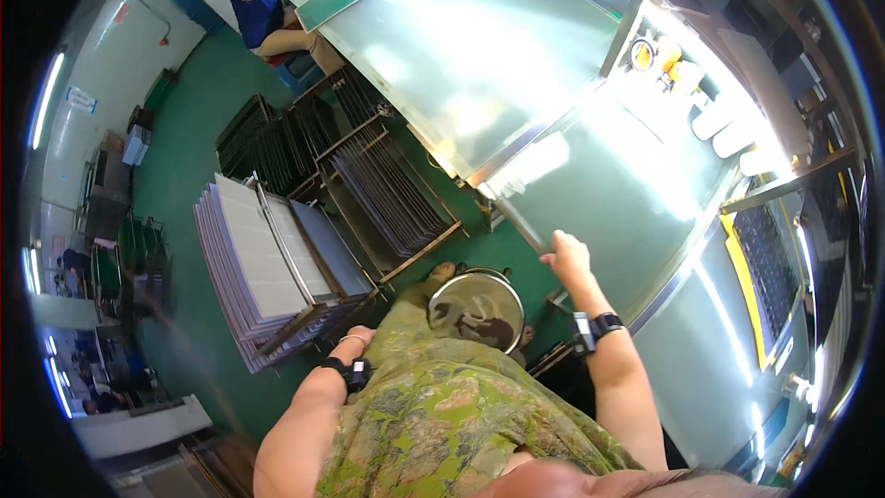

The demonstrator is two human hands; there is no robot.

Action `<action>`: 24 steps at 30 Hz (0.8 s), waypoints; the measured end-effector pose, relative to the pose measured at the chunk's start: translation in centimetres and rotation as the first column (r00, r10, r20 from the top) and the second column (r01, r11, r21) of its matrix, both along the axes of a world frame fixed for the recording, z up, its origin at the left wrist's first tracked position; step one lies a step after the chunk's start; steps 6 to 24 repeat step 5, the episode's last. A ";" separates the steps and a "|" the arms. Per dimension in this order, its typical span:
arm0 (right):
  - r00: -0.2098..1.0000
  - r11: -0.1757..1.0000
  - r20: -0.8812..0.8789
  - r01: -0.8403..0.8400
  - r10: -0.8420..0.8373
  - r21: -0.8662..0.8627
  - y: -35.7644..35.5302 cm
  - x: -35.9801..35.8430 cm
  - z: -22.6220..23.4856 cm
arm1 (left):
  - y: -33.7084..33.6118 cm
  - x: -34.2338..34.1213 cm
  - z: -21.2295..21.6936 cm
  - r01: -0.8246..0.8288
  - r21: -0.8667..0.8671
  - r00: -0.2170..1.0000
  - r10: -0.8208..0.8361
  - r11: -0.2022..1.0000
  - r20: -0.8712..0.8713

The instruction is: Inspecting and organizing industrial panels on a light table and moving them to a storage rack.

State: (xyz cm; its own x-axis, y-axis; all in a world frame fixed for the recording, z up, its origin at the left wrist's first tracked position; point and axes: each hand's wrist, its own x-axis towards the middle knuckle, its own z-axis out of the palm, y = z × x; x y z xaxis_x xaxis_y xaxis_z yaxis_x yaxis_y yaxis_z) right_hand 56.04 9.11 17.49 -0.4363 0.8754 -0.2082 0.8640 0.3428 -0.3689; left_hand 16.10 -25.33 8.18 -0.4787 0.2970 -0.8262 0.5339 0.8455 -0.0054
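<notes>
My right hand (569,260) is by the front edge of the green-topped worktable (636,161), its fingers curled in and nothing visible in them. Whether it touches the tabletop I cannot tell. Low at my left side is my left hand (361,339), beside the camouflage garment (442,406) I wear; its fingers are mostly hidden. Each wrist carries a black strap with a small device. Between my arms, just ahead of my lap, stands a round stool (477,311) with a metal rim and a dark, shiny seat.
On the left, a rack (373,221) holds dark panels upright, beside stacked pale panels (253,254). A person in a dark blue shirt (258,9) sits at the far table (461,55). Along the right lie white containers (733,129) and a yellow-edged dark screen (765,258).
</notes>
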 end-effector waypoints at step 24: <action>0.989 0.997 -0.146 -0.025 0.036 0.076 -0.3 -1.1 -0.2 | -5.7 0.7 2.0 -0.036 -0.052 0.998 0.033 0.998 -0.061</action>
